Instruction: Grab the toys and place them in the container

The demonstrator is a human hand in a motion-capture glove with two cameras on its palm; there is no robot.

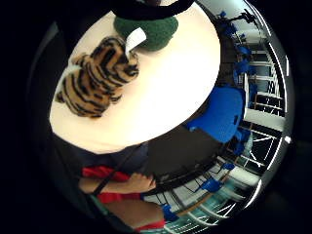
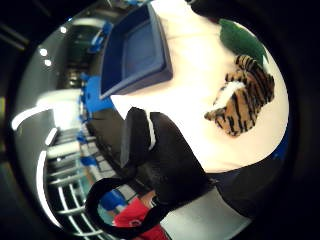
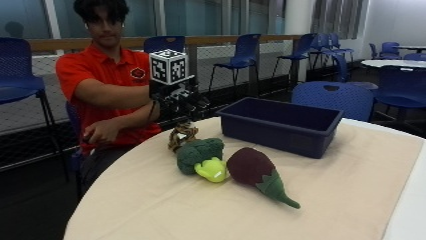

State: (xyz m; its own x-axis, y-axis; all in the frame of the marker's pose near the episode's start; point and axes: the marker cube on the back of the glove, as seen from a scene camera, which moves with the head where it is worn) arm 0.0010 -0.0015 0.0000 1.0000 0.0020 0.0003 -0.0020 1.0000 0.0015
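Fingers: the gloved right hand [image 3: 178, 99] is raised above the near edge of the worktop [image 3: 346, 190]; whether its fingers are straight or curled cannot be told from the outside view, and nothing is seen held in them.
Tiger toy: a striped plush tiger [image 1: 97, 78] lies on the worktop below the hand, apart from it; in the outside view only a small part shows behind the broccoli.
Broccoli toy: a green plush broccoli [image 3: 201, 156] with a yellow-green stalk lies just beside the tiger, on the side away from the person.
Eggplant toy: a dark purple plush eggplant [image 3: 256, 172] with a green stem lies touching or just beside the broccoli, its stem pointing toward the camera.
Container: a dark blue rectangular bin [image 3: 283, 125] stands on the worktop, near the toys, to one side of the hand; no toy is seen inside it.
Other hand: the bare hand [image 3: 101, 132] rests low at the person's lap, off the worktop.
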